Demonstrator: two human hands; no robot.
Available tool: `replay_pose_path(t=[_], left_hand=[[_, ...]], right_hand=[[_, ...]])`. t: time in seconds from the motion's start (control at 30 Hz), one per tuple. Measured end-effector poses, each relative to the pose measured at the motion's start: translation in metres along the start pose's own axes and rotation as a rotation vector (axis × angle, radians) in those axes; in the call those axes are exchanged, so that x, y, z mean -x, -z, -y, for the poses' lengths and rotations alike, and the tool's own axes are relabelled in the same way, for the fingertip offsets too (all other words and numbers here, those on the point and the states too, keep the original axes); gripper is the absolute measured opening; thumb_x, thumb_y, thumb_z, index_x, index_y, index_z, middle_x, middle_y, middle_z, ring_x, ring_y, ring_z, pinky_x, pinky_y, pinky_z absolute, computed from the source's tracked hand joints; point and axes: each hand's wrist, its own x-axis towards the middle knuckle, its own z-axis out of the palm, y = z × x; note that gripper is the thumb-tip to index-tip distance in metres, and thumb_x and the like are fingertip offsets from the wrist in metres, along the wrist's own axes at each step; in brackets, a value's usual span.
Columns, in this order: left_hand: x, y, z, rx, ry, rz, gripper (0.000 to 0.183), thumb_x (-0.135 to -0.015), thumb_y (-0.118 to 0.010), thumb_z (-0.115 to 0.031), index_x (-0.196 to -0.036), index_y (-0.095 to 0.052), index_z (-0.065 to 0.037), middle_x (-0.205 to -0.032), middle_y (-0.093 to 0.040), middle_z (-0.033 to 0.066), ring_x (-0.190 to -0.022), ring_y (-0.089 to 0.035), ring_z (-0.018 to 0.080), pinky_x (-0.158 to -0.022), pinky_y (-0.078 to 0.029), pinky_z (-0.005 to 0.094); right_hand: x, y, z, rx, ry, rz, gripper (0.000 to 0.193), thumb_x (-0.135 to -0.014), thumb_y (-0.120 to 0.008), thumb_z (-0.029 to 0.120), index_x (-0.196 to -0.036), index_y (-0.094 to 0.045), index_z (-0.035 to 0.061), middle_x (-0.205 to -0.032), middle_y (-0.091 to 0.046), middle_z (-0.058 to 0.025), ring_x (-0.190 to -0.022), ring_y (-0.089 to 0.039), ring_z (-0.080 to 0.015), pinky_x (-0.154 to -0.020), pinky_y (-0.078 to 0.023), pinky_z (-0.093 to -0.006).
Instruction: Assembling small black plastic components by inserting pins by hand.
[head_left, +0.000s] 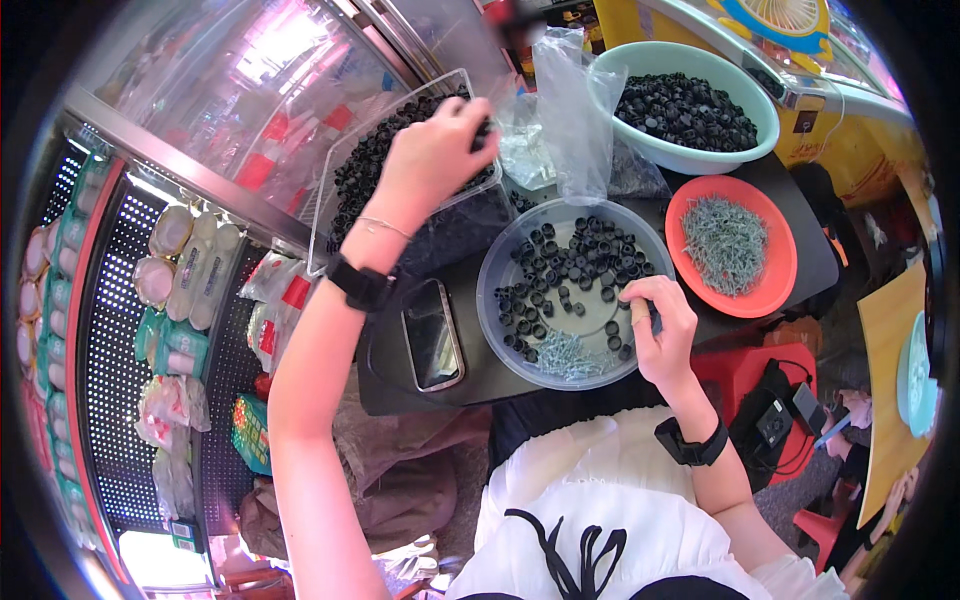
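My left hand (pixel 437 155) is raised over a clear rectangular bin (pixel 322 205) heaped with small black plastic caps (pixel 365 165). Its fingers are curled round a few black caps (pixel 484 132), mostly hidden by the hand. At the right rim of a round translucent tub (pixel 487 325), my right hand (pixel 662 325) is closed, thumb against fingers; what it pinches is hidden, though something dark shows between them. Loose black caps (pixel 590 245) are scattered inside this tub. A small pile of grey screws (pixel 570 355) lies at its near side.
Right of the tub sits an orange-red bowl (pixel 684 270) of grey screws (pixel 725 245). Behind it is a pale green basin (pixel 765 130) full of black caps. Clear plastic bags (pixel 578 120) stand between. A phone (pixel 433 335) lies on the dark table (pixel 385 395); a red stool (pixel 795 358) is at right.
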Motion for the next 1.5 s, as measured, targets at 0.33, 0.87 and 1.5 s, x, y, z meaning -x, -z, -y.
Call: replay_pose_path(t=[0.33, 0.87, 1.5], left_hand=[[0.021, -0.048, -0.104, 0.074, -0.398, 0.155, 0.024, -0.089, -0.071, -0.031, -0.099, -0.059, -0.012, -0.090, -0.059, 0.0078, -0.061, -0.066, 0.0269, -0.052, -0.055, 0.0367], [0.031, -0.058, -0.089, 0.246, -0.394, 0.344, 0.048, -0.086, -0.074, -0.019, -0.129, -0.054, -0.014, -0.109, -0.063, 0.0067, -0.100, -0.067, 0.0257, -0.080, -0.056, 0.0399], [0.031, -0.057, -0.090, 0.337, -0.464, 0.105, 0.027, -0.090, -0.073, -0.030, -0.104, -0.067, -0.008, -0.118, -0.059, 0.0120, -0.115, -0.058, 0.0316, -0.098, -0.048, 0.0432]], right_hand=[[0.000, -0.002, 0.000, -0.002, 0.004, -0.007, 0.016, -0.076, -0.059, -0.005, -0.090, -0.064, 0.0017, -0.087, -0.066, -0.0126, -0.081, -0.063, -0.0311, -0.077, -0.047, -0.0382], [0.001, 0.000, -0.003, 0.005, 0.009, 0.006, 0.019, -0.074, -0.058, -0.004, -0.091, -0.064, 0.0020, -0.088, -0.067, -0.0129, -0.083, -0.063, -0.0319, -0.077, -0.047, -0.0387], [0.001, -0.002, -0.003, 0.005, 0.014, 0.002, 0.018, -0.073, -0.058, -0.004, -0.090, -0.063, 0.0018, -0.087, -0.066, -0.0129, -0.081, -0.062, -0.0322, -0.075, -0.047, -0.0389]])
